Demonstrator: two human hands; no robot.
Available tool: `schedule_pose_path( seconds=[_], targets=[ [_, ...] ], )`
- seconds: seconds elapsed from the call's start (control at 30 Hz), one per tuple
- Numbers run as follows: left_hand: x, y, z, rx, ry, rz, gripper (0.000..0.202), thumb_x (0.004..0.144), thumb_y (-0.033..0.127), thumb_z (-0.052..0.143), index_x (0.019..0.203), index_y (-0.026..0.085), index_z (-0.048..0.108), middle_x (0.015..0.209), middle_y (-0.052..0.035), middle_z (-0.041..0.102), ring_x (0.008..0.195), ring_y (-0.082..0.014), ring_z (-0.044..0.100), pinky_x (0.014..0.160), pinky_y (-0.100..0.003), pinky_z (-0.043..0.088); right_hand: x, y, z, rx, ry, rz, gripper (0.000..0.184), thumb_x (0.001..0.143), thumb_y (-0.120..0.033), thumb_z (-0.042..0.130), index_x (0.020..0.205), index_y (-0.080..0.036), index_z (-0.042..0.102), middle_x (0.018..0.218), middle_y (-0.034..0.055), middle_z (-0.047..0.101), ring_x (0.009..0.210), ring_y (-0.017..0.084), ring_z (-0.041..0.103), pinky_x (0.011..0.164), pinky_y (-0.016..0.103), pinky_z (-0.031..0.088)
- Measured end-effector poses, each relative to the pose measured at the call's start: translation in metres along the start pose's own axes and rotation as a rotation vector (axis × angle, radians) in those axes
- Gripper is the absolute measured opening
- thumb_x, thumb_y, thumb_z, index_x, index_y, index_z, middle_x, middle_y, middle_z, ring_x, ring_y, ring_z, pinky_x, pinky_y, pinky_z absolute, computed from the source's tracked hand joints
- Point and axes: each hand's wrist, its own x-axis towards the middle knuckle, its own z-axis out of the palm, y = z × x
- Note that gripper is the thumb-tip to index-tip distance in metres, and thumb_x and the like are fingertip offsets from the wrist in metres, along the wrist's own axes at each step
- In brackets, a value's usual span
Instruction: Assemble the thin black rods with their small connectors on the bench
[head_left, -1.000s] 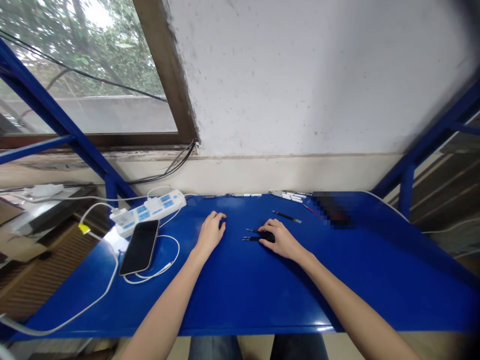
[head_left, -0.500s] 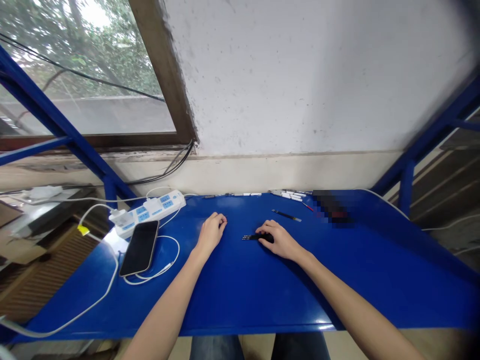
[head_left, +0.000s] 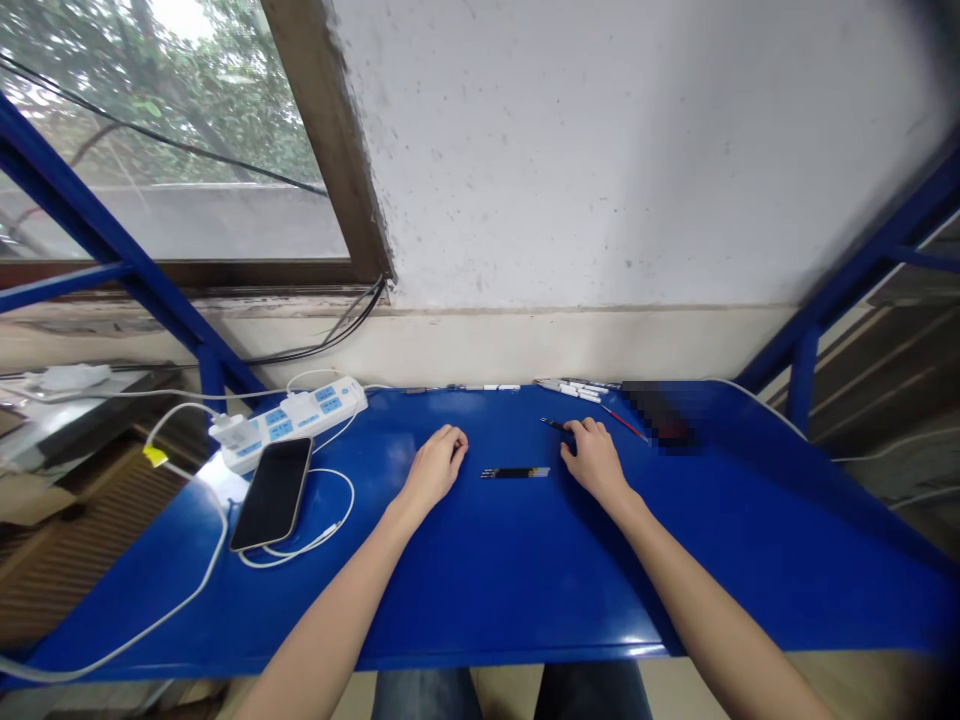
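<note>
black rod | long axis left-right | between left hand and right hand

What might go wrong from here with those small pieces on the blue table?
The right hand sits against a thin dark tool, close to a red-tipped rod, so it might knock them aside. The slim black rod lies loose on the glossy blue bench and could perhaps roll.

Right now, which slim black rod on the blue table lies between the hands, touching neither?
The nearer one, lying free between the left hand and right hand; the other rod reaches the right hand's fingers.
</note>
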Motion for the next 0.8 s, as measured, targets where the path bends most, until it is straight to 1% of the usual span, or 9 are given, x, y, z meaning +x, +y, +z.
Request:
schedule_pose_path(
  seconds=[0.17,0.37,0.53,0.8],
  targets=[
    [0.0004,-0.0006,-0.0009,-0.026,0.006,0.007,0.012,0.088,0.016,0.044,0.082,0.020,0.054,0.085,-0.0028,0.056,0.077,-0.0171,0.055,0.069,-0.028,0.042,-0.0013,-0.0050,-0.0037,-0.044,-0.022,0.011,0.017,0.083,-0.019,0.054,0.097,-0.014,0.062,0.092,0.0117,0.057,0.088,0.026,0.050,0.077,0.035,0.038],
    [-0.0003,0.0000,0.0013,-0.035,0.005,0.017,0.011,0.088,0.016,0.045,0.082,0.020,0.054,0.083,-0.0018,0.056,0.075,-0.0162,0.055,0.068,-0.027,0.042,-0.0002,-0.0057,-0.0067,-0.079,-0.013,0.031,0.026,0.084,-0.020,0.054,0.108,-0.011,0.060,0.097,0.0123,0.058,0.091,0.026,0.050,0.080,0.034,0.037],
    [-0.0008,0.0002,0.0021,-0.040,-0.001,0.026,0.012,0.089,0.018,0.044,0.083,0.020,0.054,0.083,-0.0023,0.056,0.074,-0.0160,0.055,0.067,-0.027,0.042,-0.0008,-0.0051,-0.0059,-0.076,-0.030,0.027,0.018,0.083,-0.020,0.055,0.098,-0.013,0.063,0.093,0.0112,0.057,0.089,0.026,0.050,0.078,0.034,0.037],
    [-0.0010,0.0020,0.0032,-0.076,-0.012,0.014,0.012,0.088,0.018,0.044,0.082,0.019,0.054,0.082,-0.0024,0.056,0.072,-0.0159,0.055,0.064,-0.027,0.041,0.0000,-0.0018,-0.0028,-0.020,-0.017,-0.019,0.007,0.082,-0.019,0.056,0.084,-0.017,0.062,0.086,0.0089,0.055,0.082,0.023,0.048,0.074,0.032,0.036]
  ],
)
